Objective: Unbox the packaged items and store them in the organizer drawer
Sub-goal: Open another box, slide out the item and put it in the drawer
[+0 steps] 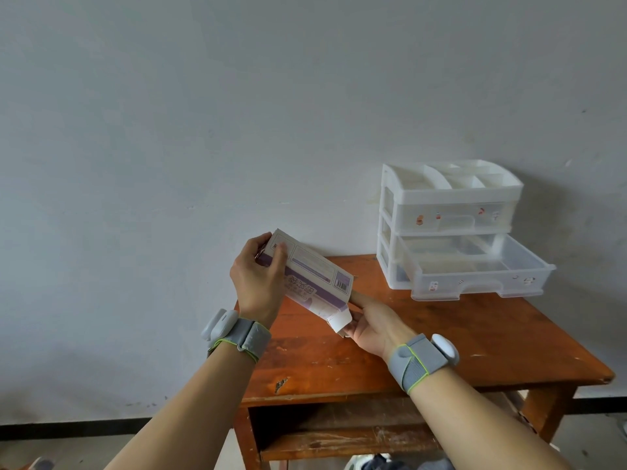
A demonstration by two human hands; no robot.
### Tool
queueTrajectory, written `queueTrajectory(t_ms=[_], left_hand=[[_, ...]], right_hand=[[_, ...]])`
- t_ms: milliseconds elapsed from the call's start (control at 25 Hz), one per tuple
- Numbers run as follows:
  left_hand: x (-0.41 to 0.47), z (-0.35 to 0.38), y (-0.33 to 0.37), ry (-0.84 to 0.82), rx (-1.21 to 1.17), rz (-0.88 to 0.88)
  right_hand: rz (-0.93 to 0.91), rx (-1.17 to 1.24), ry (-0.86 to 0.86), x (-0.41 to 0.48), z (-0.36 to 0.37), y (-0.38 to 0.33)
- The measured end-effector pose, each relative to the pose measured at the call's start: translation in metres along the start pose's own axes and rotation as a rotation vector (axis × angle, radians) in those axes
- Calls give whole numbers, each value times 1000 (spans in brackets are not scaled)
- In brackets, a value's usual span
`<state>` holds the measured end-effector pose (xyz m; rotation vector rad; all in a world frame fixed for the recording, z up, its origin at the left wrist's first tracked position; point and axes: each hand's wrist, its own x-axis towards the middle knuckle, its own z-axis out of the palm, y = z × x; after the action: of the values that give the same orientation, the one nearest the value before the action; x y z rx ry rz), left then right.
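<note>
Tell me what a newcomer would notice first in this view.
The white and purple box, held tilted over the left part of the wooden table, draws the eye first. The left hand grips its upper end and the right hand holds its lower end, where a flap is bent open. Next comes the white organizer at the table's back right, against the wall, with its lower drawer pulled out.

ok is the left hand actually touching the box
Touching. The head view shows the left hand gripping the box at its upper end, with the thumb laid across the printed face.
</note>
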<state>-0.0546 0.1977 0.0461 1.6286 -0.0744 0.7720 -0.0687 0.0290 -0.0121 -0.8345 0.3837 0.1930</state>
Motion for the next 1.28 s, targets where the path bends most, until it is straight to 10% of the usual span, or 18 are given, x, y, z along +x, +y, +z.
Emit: queueTrajectory(t_ms=[640, 1280], left_hand=[[6, -2, -20, 43, 21, -33], [12, -22, -72, 153, -51, -452]], right_hand=[[40, -202, -177, 0, -5, 3], [-195, -461, 41, 10, -26, -12]])
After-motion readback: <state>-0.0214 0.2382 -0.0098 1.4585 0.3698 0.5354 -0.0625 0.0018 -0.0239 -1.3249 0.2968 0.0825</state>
